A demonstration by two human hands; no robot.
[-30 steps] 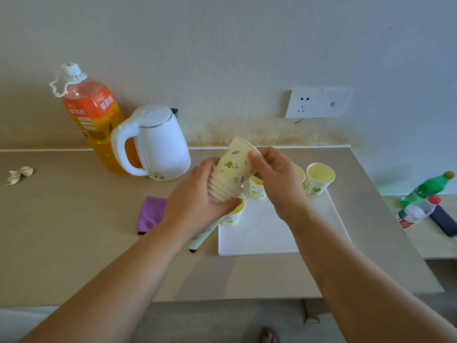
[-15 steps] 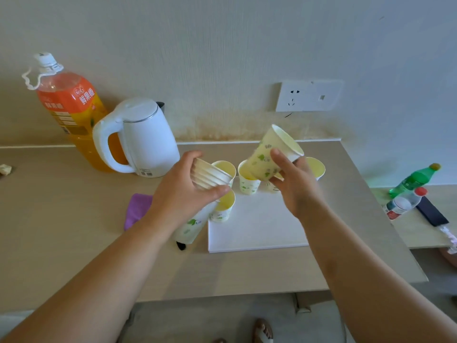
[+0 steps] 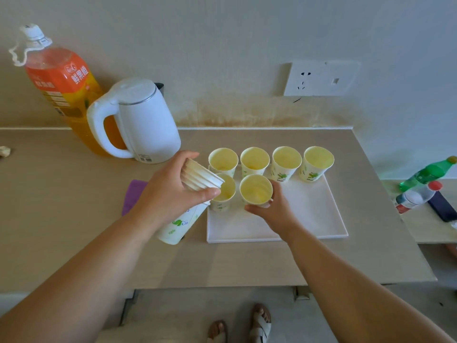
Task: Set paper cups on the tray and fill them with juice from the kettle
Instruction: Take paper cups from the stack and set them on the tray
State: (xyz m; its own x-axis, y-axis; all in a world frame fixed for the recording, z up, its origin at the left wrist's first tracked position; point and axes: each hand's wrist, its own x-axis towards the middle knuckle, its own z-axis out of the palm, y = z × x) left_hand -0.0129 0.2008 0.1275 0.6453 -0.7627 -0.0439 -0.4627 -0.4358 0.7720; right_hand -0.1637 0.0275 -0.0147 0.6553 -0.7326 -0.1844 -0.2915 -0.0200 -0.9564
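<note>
Orange bottle label (image 3: 64, 79) reads 鲜果橙; right hand (image 3: 275, 212) grips a paper cup (image 3: 256, 191)

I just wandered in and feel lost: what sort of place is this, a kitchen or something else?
Probably a plain hotel or dorm room rather than a kitchen: a bare, desk-like counter against the wall, an electric kettle, a wall socket, and a shop-bought juice bottle.

White paper cups (image 3: 286, 167) with green leaf prints — white tray (image 3: 309, 219), white kettle (image 3: 146, 122), purple cloth (image 3: 133, 196).
</note>
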